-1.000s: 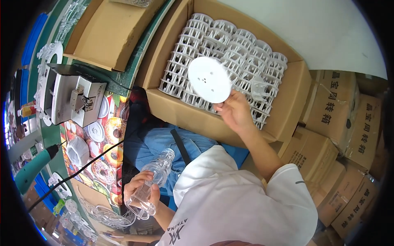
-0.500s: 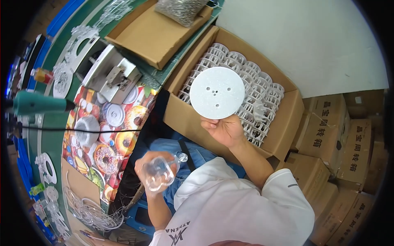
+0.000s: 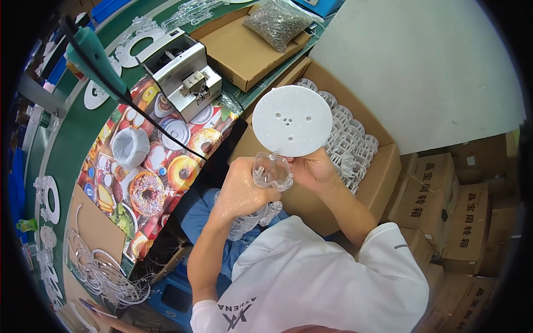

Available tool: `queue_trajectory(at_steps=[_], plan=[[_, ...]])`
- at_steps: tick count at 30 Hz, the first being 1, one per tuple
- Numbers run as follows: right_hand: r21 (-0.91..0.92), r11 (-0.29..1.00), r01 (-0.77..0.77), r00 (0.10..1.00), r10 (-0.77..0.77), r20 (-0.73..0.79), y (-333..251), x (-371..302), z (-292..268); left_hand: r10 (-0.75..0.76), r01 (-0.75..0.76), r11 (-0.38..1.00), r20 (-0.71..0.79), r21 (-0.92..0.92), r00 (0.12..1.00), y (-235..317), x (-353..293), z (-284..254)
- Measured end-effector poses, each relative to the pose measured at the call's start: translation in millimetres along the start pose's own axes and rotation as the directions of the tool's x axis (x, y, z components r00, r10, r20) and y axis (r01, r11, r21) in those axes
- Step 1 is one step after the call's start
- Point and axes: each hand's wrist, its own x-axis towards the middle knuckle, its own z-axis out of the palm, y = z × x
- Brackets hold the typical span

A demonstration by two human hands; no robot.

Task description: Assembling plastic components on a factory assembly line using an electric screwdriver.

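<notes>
My right hand (image 3: 315,171) grips the lower edge of a round white disc (image 3: 294,101), which has several small holes around its middle. Close beside it, my left hand (image 3: 244,188) is closed on a clear plastic cup-like part (image 3: 273,172) with a scalloped rim. That part sits just under the disc's lower left edge; whether the two touch I cannot tell. More clear plastic pieces (image 3: 247,225) show below my left hand, over my lap. How they are supported is hidden.
An open carton (image 3: 383,191) of white ring-shaped frames stands beyond my right hand. On the left table are a silver screw feeder (image 3: 189,77), a white bowl-shaped item (image 3: 130,148) and coiled tubing (image 3: 102,272). A green electric screwdriver (image 3: 97,64) hangs above. Stacked cartons (image 3: 425,194) fill the right.
My left hand has moved up and right with the clear plastic part, close to the disc. The disc stays in my right hand. The view has shifted, and the screwdriver appears tilted differently.
</notes>
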Motion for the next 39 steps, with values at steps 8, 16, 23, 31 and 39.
queue_trajectory(at_steps=[8, 16, 23, 31, 39], plan=[[-0.016, 0.999, -0.044, 0.999, 0.044, -0.008, -4, -1, 1, -0.079, 0.082, 0.995, -0.053, 0.055, 0.995, 19, -11, -10], [-0.236, 0.972, -0.008, 0.998, -0.007, -0.062, -29, -9, 15, 0.050, 0.008, 0.965, -0.216, 0.261, 0.975, 26, -4, -10], [-0.334, 0.942, -0.015, 0.999, 0.002, -0.041, -41, -7, 15, -0.086, 0.123, 0.961, -0.152, 0.249, 0.985, 26, 3, -9], [-0.627, 0.778, -0.031, 0.998, 0.062, 0.028, -58, -2, 21, -0.130, 0.182, 0.923, -0.173, 0.338, 0.976, 1, 10, -5], [-0.747, 0.664, -0.017, 0.996, 0.076, 0.044, -61, 2, 26, -0.163, 0.214, 0.925, -0.181, 0.315, 0.970, -5, 11, -6]])
